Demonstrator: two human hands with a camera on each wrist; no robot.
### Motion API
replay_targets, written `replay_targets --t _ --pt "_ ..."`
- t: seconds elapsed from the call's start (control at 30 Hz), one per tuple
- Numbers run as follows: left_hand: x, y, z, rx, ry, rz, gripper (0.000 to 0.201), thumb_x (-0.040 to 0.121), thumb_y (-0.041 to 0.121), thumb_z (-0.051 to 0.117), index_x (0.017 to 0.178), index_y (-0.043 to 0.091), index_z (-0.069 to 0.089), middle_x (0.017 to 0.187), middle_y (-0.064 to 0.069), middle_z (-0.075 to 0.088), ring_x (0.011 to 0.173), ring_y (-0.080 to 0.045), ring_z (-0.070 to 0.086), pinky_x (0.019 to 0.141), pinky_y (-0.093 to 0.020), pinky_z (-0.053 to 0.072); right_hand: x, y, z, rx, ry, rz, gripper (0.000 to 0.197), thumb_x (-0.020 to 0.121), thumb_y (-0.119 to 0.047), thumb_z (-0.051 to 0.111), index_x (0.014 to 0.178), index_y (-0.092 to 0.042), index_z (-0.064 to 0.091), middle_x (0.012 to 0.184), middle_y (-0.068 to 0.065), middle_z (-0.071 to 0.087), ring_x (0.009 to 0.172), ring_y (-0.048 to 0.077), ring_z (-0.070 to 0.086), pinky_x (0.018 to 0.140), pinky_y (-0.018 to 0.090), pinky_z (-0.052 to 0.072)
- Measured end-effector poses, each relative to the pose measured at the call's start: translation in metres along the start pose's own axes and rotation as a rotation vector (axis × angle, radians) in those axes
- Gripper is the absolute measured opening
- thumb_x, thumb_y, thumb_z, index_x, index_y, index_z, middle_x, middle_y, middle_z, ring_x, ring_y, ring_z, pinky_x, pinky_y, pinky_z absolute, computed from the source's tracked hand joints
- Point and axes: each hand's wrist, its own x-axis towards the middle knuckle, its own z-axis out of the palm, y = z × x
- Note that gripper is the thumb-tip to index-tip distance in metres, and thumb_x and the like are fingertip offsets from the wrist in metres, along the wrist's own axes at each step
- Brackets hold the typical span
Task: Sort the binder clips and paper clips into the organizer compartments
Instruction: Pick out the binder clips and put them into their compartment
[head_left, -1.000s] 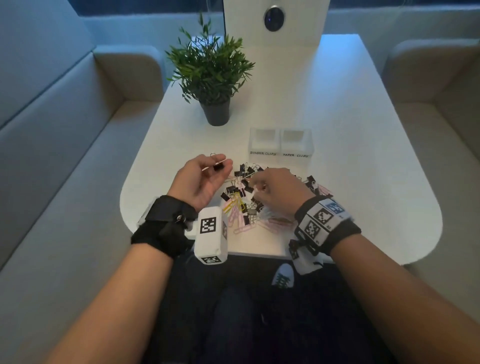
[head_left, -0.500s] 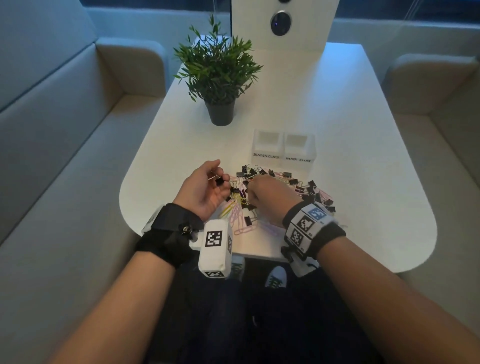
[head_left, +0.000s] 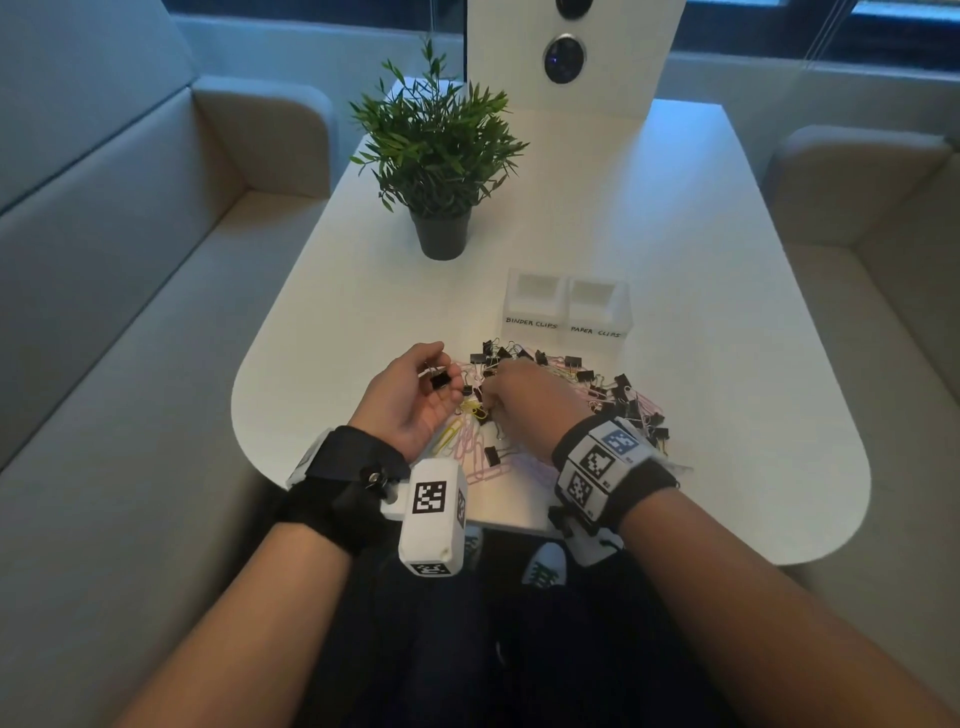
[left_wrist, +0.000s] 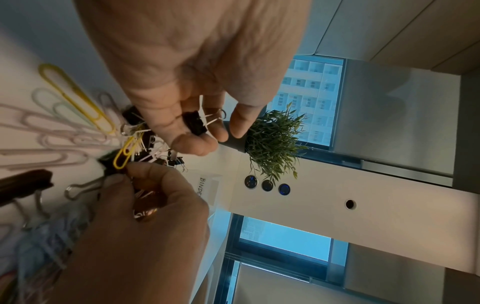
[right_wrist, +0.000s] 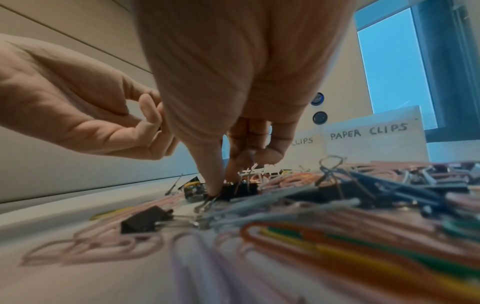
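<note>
1. A black binder clip (head_left: 440, 380) is held curled in the left hand (head_left: 410, 400), now lowered beside the pile (head_left: 561, 395).
2. Another clip is pinched by the right hand (head_left: 524, 400); organizer (head_left: 566, 325) at twelve o'clock on the bench (head_left: 727, 364), seemingly unfilled.

Two hands (head_left: 415, 395), two organizer compartments (head_left: 535, 306), one potted plant (head_left: 439, 156) (loose clips (head_left: 613, 387) too tangled to count).

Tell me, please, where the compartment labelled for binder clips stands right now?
In the head view, the binder clips compartment stands left of the paper clips compartment, just beyond the clip pile and in front of the potted plant.
</note>
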Motion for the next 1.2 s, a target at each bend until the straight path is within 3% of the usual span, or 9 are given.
replay_targets --t 0.2,0.6,0.73,0.83,0.87,0.93,1.0,1.1,1.2 --pt "0.004 -0.002 -0.002 -0.005 0.003 -0.002 0.022 0.093 0.020 0.054 0.073 0.011 0.053 0.066 -0.005 0.055 0.056 -0.013 0.053 0.048 -0.018 0.052 0.005 0.009 -0.004 0.109 -0.037 0.080 0.021 0.086 -0.005 0.053 0.072 -0.021 0.055 0.080 -0.003 0.054 0.077 0.018 0.057 0.076 0.032 0.053" --pt "0.007 -0.006 0.002 -0.081 0.059 0.022 0.037 0.098 0.025 0.046 0.064 0.011 0.044 0.067 -0.009 0.057 0.066 -0.019 0.058 0.051 -0.022 0.055 -0.004 0.018 -0.037 0.301 0.243 0.066 0.015 0.086 -0.008 0.059 0.092 -0.011 0.072 0.083 0.001 0.070 0.075 0.013 0.060 0.076 0.027 0.051" --pt "0.007 -0.013 0.012 -0.308 -0.033 -0.048 0.024 0.100 0.019 0.040 0.081 0.005 0.047 0.070 -0.015 0.063 0.061 -0.023 0.067 0.066 -0.038 0.061 -0.002 0.000 -0.045 0.458 0.257 0.026 0.013 0.083 -0.009 0.064 0.093 -0.014 0.072 0.080 -0.005 0.069 0.071 0.003 0.062 0.068 0.008 0.046" --pt "0.005 -0.015 0.017 -0.450 -0.077 -0.114 0.030 0.101 0.027 0.038 0.106 0.000 0.051 0.100 -0.027 0.063 0.066 -0.029 0.068 0.062 -0.038 0.061 0.001 -0.007 -0.041 0.467 0.236 0.006 0.015 0.080 -0.017 0.070 0.095 -0.018 0.073 0.081 -0.008 0.070 0.070 -0.005 0.057 0.066 0.000 0.040" --pt "0.006 -0.014 0.017 -0.451 -0.044 -0.120 0.034 0.101 0.029 0.039 0.103 -0.002 0.053 0.103 -0.028 0.061 0.068 -0.031 0.068 0.063 -0.037 0.060 0.000 -0.006 -0.040 0.449 0.253 0.015 0.015 0.080 -0.019 0.070 0.095 -0.019 0.073 0.082 -0.007 0.069 0.069 -0.004 0.054 0.064 0.003 0.040" --pt "0.010 -0.011 0.011 -0.423 0.034 -0.121 0.035 0.100 0.030 0.039 0.084 0.002 0.052 0.088 -0.021 0.060 0.064 -0.024 0.062 0.054 -0.027 0.056 -0.007 -0.003 -0.039 0.396 0.262 0.018 0.013 0.081 -0.020 0.069 0.094 -0.018 0.073 0.083 -0.004 0.068 0.066 -0.001 0.051 0.066 0.012 0.044" --pt "0.014 -0.009 0.002 -0.380 0.066 -0.135 0.037 0.100 0.030 0.038 0.071 0.008 0.045 0.069 -0.010 0.051 0.051 -0.015 0.049 0.039 -0.018 0.038 -0.016 -0.002 -0.032 0.324 0.164 -0.001 0.014 0.082 -0.020 0.071 0.095 -0.017 0.072 0.086 -0.002 0.067 0.070 0.005 0.054 0.072 0.024 0.051" --pt "0.018 -0.006 -0.010 -0.355 0.115 -0.150 0.039 0.099 0.030 0.038 0.065 0.012 0.040 0.056 -0.002 0.041 0.044 -0.013 0.040 0.039 -0.018 0.026 -0.026 -0.008 -0.012 0.215 -0.064 -0.046 0.021 0.080 -0.025 0.073 0.101 -0.022 0.070 0.095 -0.004 0.064 0.081 0.009 0.057 0.078 0.032 0.054" --pt "0.015 -0.003 -0.014 -0.371 0.121 -0.131 0.040 0.100 0.029 0.038 0.064 0.011 0.040 0.043 -0.002 0.038 0.055 -0.015 0.045 0.048 -0.019 0.032 -0.026 -0.014 0.005 0.112 -0.163 -0.088 0.022 0.080 -0.018 0.071 0.102 -0.022 0.071 0.099 -0.001 0.062 0.088 0.014 0.057 0.081 0.034 0.053"
